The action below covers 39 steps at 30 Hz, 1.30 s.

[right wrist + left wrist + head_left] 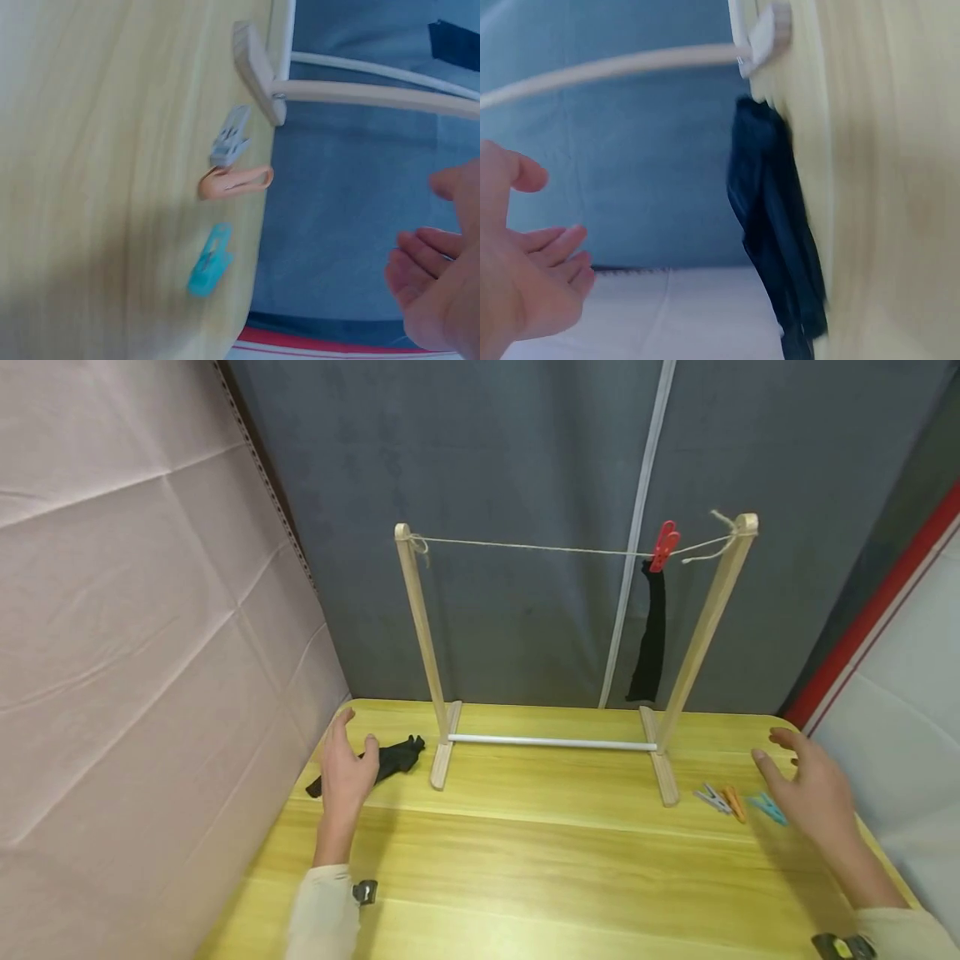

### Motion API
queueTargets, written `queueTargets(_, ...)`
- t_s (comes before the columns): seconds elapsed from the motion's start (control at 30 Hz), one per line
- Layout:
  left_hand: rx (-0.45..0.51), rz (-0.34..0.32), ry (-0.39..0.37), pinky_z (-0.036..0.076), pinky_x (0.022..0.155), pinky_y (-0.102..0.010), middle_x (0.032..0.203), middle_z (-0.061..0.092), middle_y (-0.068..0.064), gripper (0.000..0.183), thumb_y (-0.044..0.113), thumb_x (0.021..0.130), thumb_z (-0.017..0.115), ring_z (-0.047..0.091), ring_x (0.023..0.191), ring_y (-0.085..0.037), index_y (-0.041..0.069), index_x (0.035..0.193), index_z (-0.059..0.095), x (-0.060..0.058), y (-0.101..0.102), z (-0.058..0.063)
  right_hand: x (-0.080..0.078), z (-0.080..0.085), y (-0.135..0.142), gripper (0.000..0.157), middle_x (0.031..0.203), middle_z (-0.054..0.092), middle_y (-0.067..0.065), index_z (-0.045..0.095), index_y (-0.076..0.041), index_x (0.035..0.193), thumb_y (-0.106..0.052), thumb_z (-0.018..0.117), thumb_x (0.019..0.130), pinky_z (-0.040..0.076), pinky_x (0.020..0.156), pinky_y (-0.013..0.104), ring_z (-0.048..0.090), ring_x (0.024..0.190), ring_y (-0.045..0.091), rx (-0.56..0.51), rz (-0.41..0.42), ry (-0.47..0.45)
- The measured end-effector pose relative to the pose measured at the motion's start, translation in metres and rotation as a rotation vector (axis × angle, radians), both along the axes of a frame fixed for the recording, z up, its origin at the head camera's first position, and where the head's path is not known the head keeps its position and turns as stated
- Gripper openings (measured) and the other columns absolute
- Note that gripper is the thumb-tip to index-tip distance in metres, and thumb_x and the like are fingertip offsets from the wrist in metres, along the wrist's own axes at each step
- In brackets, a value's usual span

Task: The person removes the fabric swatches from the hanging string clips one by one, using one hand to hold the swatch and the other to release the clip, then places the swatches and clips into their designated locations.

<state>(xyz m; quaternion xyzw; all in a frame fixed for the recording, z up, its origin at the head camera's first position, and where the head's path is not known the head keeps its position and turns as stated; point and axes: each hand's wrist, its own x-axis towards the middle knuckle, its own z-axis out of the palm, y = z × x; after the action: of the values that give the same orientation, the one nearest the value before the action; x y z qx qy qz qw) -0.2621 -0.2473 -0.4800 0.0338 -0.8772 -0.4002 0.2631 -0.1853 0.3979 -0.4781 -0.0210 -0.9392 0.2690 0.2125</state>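
My left hand (349, 774) is held over the left side of the table, fingers parted and nothing in them. Partly behind it in the head view lies a bunched black cloth (399, 757), seen whole as a long folded piece of cloth (769, 217) in the left wrist view. On the right, my right hand (813, 789) hovers with relaxed fingers beside a grey clothespin (230, 136), an orange clothespin (234, 182) and a teal clothespin (211, 260). A red clothespin (664, 547) grips a narrow black cloth (650, 639) on the string (525, 546).
The string runs between two wooden posts (422, 627) of a small drying rack, joined low down by a white bar (551, 742). Its feet stand on the wooden table (525, 860). A dark curtain (510, 443) hangs behind; pale cloth walls (135, 610) flank the table.
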Motion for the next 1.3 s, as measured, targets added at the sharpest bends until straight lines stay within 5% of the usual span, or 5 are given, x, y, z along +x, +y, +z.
queueTargets(0.23, 0.052, -0.044, 0.209, 0.037, 0.122, -0.063, 0.165, 0.048, -0.011, 0.068, 0.035, 0.103, 0.068, 0.044, 0.153, -0.037, 0.011, 0.162, 0.042, 0.001, 0.034, 0.008, -0.004, 0.019, -0.022, 0.073, 0.161, 0.045, 0.03, 0.037, -0.01, 0.165, -0.036, 0.067, 0.104, 0.034, 0.101, 0.08, 0.043, 0.14, 0.059, -0.047, 0.008, 0.108)
queueTargets(0.43, 0.1, -0.101, 0.309, 0.037, 0.123, -0.061, 0.164, 0.049, -0.008, 0.071, 0.033, 0.101, 0.071, 0.045, 0.154, -0.033, 0.009, 0.161, 0.043, 0.002, 0.061, 0.014, -0.007, 0.036, -0.042, 0.076, 0.164, 0.044, 0.022, 0.037, -0.021, 0.166, -0.032, 0.072, 0.099, 0.032, 0.108, 0.08, 0.041, 0.146, 0.054, -0.104, 0.014, 0.223)
queueTargets(0.63, 0.112, -0.197, 0.386, 0.04, 0.122, -0.059, 0.162, 0.053, -0.009, 0.07, 0.027, 0.099, 0.074, 0.048, 0.152, -0.031, 0.008, 0.16, 0.044, 0.001, 0.09, 0.019, -0.012, 0.051, -0.062, 0.071, 0.161, 0.053, 0.011, 0.048, -0.027, 0.16, -0.031, 0.077, 0.095, 0.036, 0.126, 0.047, 0.046, 0.152, 0.033, -0.147, 0.014, 0.398)
queueTargets(0.73, 0.114, -0.231, 0.4, 0.041, 0.122, -0.057, 0.161, 0.054, -0.009, 0.07, 0.028, 0.099, 0.074, 0.049, 0.151, -0.03, 0.007, 0.16, 0.045, 0.0, 0.104, 0.021, -0.015, 0.059, -0.069, 0.072, 0.16, 0.054, 0.011, 0.049, -0.025, 0.159, -0.036, 0.078, 0.094, 0.03, 0.129, 0.041, 0.042, 0.155, 0.025, -0.163, 0.042, 0.475)
queueTargets(1.3, 0.109, -0.451, 0.33, 0.042, 0.123, -0.051, 0.164, 0.051, -0.005, 0.076, 0.051, 0.1, 0.069, 0.047, 0.153, -0.024, 0.013, 0.161, 0.044, -0.006, 0.181, 0.03, -0.04, 0.14, -0.108, 0.087, 0.16, 0.053, 0.014, 0.051, -0.013, 0.157, -0.07, 0.065, 0.093, 0.022, 0.13, 0.062, 0.037, 0.159, 0.029, -0.094, 0.108, 0.739)
